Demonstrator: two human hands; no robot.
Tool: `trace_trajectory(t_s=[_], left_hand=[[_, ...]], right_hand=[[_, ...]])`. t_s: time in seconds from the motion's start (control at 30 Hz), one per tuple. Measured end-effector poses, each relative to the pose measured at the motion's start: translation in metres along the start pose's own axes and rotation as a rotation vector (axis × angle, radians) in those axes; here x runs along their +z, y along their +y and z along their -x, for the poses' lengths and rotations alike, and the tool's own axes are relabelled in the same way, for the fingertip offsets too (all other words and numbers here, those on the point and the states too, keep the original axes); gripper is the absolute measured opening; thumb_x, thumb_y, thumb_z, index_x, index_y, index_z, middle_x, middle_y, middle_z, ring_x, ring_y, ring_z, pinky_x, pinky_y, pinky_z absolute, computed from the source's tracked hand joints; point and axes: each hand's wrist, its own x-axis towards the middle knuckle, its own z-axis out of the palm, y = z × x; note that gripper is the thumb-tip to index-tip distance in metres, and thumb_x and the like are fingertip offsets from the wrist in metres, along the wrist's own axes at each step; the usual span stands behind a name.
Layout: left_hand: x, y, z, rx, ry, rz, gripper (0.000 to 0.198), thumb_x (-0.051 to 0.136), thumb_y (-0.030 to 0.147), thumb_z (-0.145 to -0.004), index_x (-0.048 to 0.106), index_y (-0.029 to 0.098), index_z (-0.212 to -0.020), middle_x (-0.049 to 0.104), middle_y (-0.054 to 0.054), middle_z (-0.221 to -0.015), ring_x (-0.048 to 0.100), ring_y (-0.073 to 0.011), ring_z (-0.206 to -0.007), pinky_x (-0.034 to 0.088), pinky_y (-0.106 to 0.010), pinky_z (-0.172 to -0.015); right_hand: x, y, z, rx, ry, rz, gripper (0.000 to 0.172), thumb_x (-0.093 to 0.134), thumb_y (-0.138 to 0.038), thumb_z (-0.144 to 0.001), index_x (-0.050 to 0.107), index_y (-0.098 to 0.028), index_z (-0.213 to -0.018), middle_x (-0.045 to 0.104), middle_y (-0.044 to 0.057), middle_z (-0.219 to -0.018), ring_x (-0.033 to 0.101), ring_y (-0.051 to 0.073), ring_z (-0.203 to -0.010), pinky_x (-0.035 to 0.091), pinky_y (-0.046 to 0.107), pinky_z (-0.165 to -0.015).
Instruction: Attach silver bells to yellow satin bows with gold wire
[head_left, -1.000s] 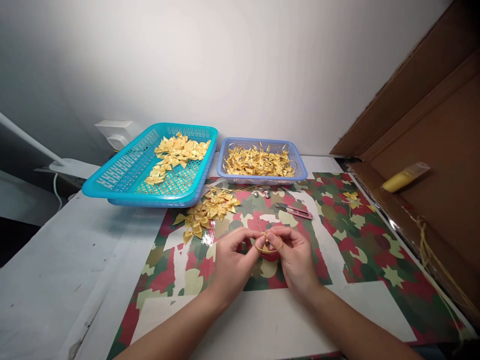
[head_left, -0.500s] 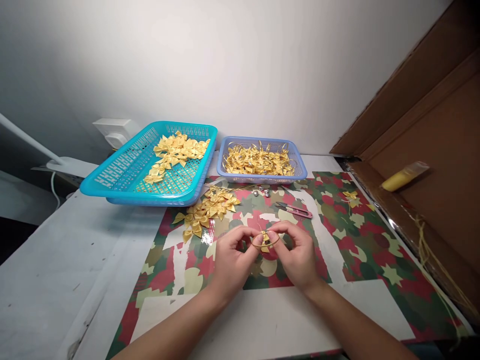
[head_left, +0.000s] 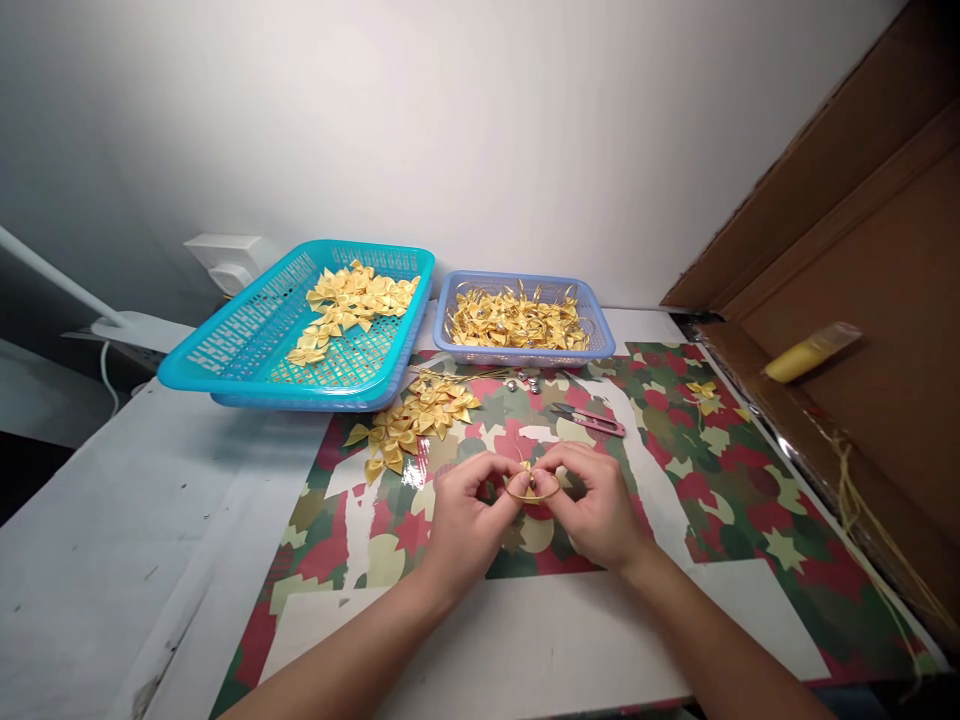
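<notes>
My left hand (head_left: pixel 474 510) and my right hand (head_left: pixel 592 500) meet over the patterned sheet, each with thumb and forefinger pinched. Between them they hold a thin gold elastic cord (head_left: pixel 534 499), bent into a loop that hangs toward me. A yellow ribbon bow (head_left: pixel 527 468) sits at the pinch, partly covered by the fingertips. Beyond my left hand lies a pile of yellow ribbon bows (head_left: pixel 420 415). Several small silver bells (head_left: pixel 533 384) rest behind my hands. Pink-handled thread snips (head_left: pixel 596 421) lie just past my right hand.
A turquoise basket (head_left: pixel 247 372) with loose bows stands at the back left. Beside it, a blue-violet basket (head_left: pixel 525 357) holds bows on gold loops. At the right, a cardboard wall (head_left: pixel 870 250) carries a yellow-filled tube (head_left: pixel 810 354) and hanging yellow strands (head_left: pixel 847 490).
My fingertips have drawn slightly closer together at the bow, and the cord loop has shifted a little lower. The baskets, bells and snips stay where they were.
</notes>
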Motion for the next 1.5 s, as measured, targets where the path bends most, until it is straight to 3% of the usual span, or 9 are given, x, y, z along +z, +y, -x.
trace_trajectory(t_s=[0.47, 0.73, 1.1, 1.27, 1.37, 1.5], left_hand=[[0.0, 0.0, 0.0, 0.016, -0.008, -0.019, 0.022, 0.062, 0.034, -0.083, 0.068, 0.016, -0.073, 0.064, -0.003, -0.066, 0.051, -0.0124, -0.057, 0.04, -0.022, -0.049], [-0.001, 0.0, -0.001, 0.035, 0.013, -0.058, 0.017, 0.063, 0.031, -0.083, 0.07, 0.017, -0.078, 0.066, -0.002, -0.067, 0.05, -0.0113, -0.054, 0.04, -0.023, -0.048], [-0.012, 0.003, -0.008, 0.414, -0.035, -0.22, 0.009, 0.066, 0.016, -0.082, 0.073, 0.02, -0.082, 0.072, -0.004, -0.074, 0.063, -0.0156, -0.066, 0.049, -0.026, -0.06], [-0.013, 0.001, -0.006, 0.509, -0.035, -0.283, 0.008, 0.064, 0.015, -0.084, 0.071, 0.019, -0.083, 0.071, -0.004, -0.073, 0.063, -0.0156, -0.066, 0.048, -0.026, -0.06], [-0.012, 0.002, -0.005, 0.498, -0.01, -0.294, 0.006, 0.063, 0.018, -0.084, 0.068, 0.019, -0.081, 0.069, -0.003, -0.071, 0.061, -0.0151, -0.064, 0.047, -0.026, -0.059], [-0.011, 0.004, -0.003, 0.395, -0.046, -0.341, 0.009, 0.059, 0.024, -0.084, 0.06, 0.019, -0.077, 0.063, -0.003, -0.07, 0.056, -0.0153, -0.063, 0.043, -0.026, -0.058]], right_hand=[[-0.001, 0.002, 0.0, -0.011, -0.099, -0.014, 0.026, 0.05, -0.024, -0.089, 0.055, -0.021, -0.064, 0.059, -0.002, -0.06, 0.05, 0.014, -0.06, 0.038, 0.03, -0.066], [0.0, 0.0, 0.0, -0.024, -0.087, -0.016, 0.027, 0.05, -0.025, -0.09, 0.057, -0.021, -0.064, 0.06, -0.001, -0.06, 0.051, 0.014, -0.06, 0.039, 0.031, -0.068], [-0.001, 0.006, 0.001, 0.196, -0.117, -0.369, 0.024, 0.055, -0.028, -0.083, 0.057, -0.019, -0.061, 0.054, -0.002, -0.06, 0.049, 0.013, -0.057, 0.039, 0.024, -0.055], [0.004, 0.007, 0.004, 0.272, -0.151, -0.534, 0.026, 0.054, -0.033, -0.084, 0.054, -0.02, -0.062, 0.049, -0.003, -0.057, 0.045, 0.012, -0.053, 0.036, 0.024, -0.05], [0.007, 0.006, 0.006, 0.283, -0.138, -0.542, 0.026, 0.053, -0.031, -0.084, 0.052, -0.02, -0.061, 0.049, -0.003, -0.056, 0.044, 0.012, -0.054, 0.035, 0.024, -0.05], [0.008, 0.004, 0.007, 0.177, -0.078, -0.419, 0.025, 0.055, -0.027, -0.081, 0.05, -0.019, -0.059, 0.05, -0.003, -0.057, 0.043, 0.012, -0.056, 0.034, 0.024, -0.053]])
